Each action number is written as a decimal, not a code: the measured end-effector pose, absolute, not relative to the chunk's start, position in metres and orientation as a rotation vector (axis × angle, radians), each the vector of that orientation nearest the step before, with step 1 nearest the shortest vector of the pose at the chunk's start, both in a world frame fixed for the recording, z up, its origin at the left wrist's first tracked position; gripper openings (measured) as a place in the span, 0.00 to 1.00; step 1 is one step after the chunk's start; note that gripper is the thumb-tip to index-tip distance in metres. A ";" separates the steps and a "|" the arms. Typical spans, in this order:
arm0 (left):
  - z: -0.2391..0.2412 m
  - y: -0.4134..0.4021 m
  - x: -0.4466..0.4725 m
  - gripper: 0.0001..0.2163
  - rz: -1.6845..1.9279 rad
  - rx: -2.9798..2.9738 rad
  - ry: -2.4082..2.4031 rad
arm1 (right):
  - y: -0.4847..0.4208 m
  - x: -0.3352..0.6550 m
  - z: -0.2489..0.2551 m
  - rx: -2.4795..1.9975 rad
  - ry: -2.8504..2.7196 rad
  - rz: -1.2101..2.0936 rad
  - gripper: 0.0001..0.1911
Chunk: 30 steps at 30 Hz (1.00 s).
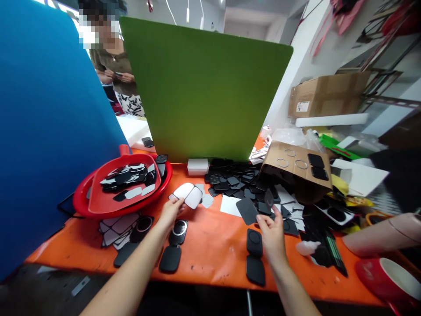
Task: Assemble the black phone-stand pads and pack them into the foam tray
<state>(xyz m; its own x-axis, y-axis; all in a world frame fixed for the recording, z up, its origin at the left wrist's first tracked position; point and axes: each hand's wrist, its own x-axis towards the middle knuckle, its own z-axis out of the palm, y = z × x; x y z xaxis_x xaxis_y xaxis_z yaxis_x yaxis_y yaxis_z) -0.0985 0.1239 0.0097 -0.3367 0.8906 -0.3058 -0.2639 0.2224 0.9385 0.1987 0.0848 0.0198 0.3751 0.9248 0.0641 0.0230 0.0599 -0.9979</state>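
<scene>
My left hand [173, 211] is closed on a folding pad [193, 197] with white faces and dark edges, held above the orange table. My right hand [273, 232] pinches a black folding pad [247, 211]; one square panel points left and another stands up by the fingers. Below my right hand lies a two-panel black pad [255, 270] with a ring mark on its upper panel. A similar pad [170, 259] with a pale ring lies just right of my left forearm. White-faced pads [120, 228] are stacked left of that forearm.
A red dustpan-like tray [94, 204] of loose panels sits in a red basin [79, 206]. Black panels [233, 180] heap before the green divider [207, 96]. An open carton [279, 151], a small bottle [307, 248] and a red mug [378, 281] stand right. Another person stands behind.
</scene>
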 end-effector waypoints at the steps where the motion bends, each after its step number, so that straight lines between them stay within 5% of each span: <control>1: 0.009 0.130 -0.110 0.14 1.364 0.630 1.461 | 0.084 0.202 0.020 -1.351 -0.984 0.835 0.38; 5: 0.009 0.111 -0.113 0.12 1.328 0.669 1.536 | 0.072 0.198 0.010 -1.481 -1.202 0.569 0.33; 11: 0.011 0.024 -0.029 0.24 1.002 0.724 1.332 | 0.052 0.145 -0.012 -1.206 -1.910 0.151 0.26; 16: 0.015 -0.008 -0.039 0.27 1.038 0.875 1.433 | 0.037 0.116 -0.007 -0.849 -2.174 0.400 0.34; 24: -0.018 -0.032 -0.111 0.22 0.686 2.044 2.228 | 0.038 0.078 -0.025 -1.155 -1.887 0.715 0.34; 30: -0.030 -0.029 -0.104 0.21 0.476 2.258 2.196 | 0.049 0.045 -0.041 -1.387 -2.012 0.738 0.35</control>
